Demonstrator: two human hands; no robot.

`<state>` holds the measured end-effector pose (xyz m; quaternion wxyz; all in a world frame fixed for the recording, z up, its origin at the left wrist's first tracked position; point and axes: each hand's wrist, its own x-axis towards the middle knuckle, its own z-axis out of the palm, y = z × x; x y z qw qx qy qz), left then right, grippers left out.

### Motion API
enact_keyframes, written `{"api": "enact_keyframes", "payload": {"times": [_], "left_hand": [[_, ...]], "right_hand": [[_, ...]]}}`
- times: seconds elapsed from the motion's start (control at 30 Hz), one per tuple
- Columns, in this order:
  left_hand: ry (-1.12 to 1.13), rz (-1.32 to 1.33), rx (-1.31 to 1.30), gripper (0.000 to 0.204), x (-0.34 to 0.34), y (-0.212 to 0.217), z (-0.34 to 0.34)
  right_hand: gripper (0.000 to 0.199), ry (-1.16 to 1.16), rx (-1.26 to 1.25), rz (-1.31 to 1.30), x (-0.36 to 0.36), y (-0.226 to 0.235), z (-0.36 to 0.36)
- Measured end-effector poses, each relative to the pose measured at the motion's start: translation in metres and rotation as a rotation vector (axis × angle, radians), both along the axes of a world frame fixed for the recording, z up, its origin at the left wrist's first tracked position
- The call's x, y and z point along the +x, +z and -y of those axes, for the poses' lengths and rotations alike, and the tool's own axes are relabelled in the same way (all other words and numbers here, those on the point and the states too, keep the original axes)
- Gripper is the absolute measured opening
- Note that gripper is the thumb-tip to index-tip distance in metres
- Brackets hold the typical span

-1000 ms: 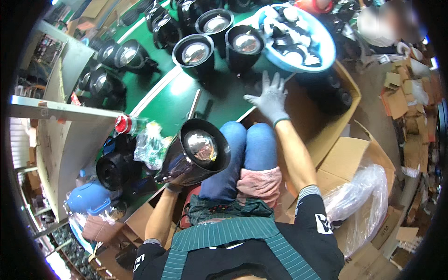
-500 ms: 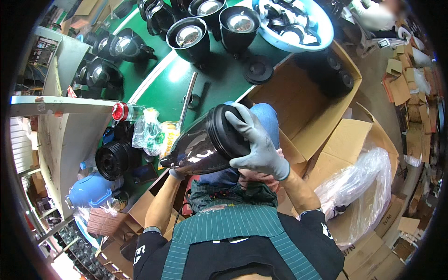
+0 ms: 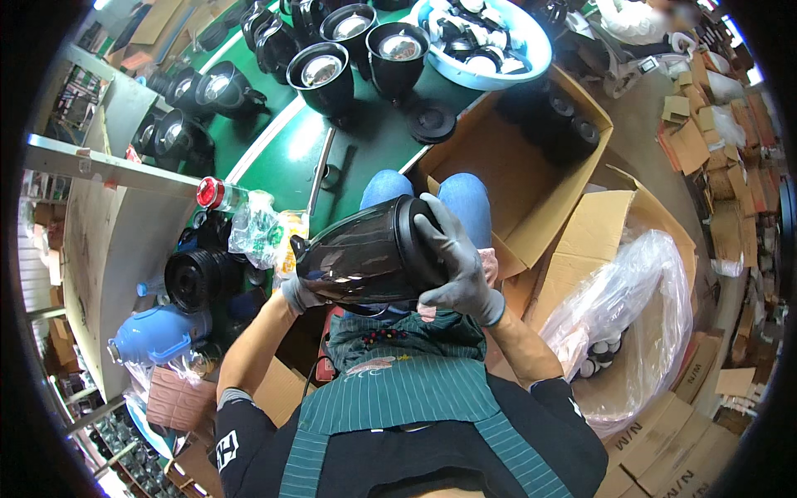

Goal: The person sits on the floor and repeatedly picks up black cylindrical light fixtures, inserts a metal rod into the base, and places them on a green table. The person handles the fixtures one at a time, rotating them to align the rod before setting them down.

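A glossy black vacuum jug [image 3: 357, 253] lies on its side above my lap, its narrower end toward the left. My left hand [image 3: 299, 294], in a grey glove, supports it at that end, with most of its fingers hidden beneath the body. Across the wide black base ring [image 3: 413, 241] at the right end, my gloved right hand [image 3: 461, 270] is spread, fingers curved over the edge and thumb below. Similar black jugs stand on the green table, including one jug [image 3: 320, 75] showing a silvery liner inside.
A light blue basin [image 3: 531, 68] of small black and white parts stands at the far side. Beside it, an open carton [image 3: 531, 183] holds black parts. Bagged parts fill another carton [image 3: 594, 228] at right. A metal rod [image 3: 320, 170] stands up from the table [image 3: 365, 153].
The jug has turned closer to level, and its narrow end has risen. My left hand now shows more at that end; my right hand stays on the base ring.
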<state>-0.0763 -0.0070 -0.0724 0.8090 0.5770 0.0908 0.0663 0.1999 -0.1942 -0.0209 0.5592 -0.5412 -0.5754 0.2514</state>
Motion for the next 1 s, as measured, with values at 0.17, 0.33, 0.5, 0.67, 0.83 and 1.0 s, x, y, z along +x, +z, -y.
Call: {"api": "enact_keyframes", "payload": {"times": [0.17,0.33,0.5,0.67,0.83,1.0], "left_hand": [[0.028,0.053,-0.12,0.054,0.018,-0.015,0.018],[-0.122,0.181,-0.364,0.054,0.023,0.001,0.015],[-0.107,0.14,-0.369,0.053,0.026,-0.017,0.035],[-0.097,0.134,-0.413,0.052,0.025,-0.023,0.032],[-0.046,0.117,-0.45,0.05,0.022,-0.035,0.028],[0.114,0.075,-0.639,0.049,0.016,-0.07,0.025]], "right_hand": [[0.106,-0.003,0.085,-0.027,0.006,0.026,-0.006],[0.102,-0.021,0.108,0.292,0.023,0.074,-0.003],[0.105,0.005,0.122,0.196,0.036,0.093,0.005],[0.107,0.041,0.045,0.16,0.028,0.069,0.007],[0.109,0.022,0.038,0.172,0.023,0.061,0.004],[0.112,-0.055,0.004,-0.169,0.014,0.042,0.006]]}}
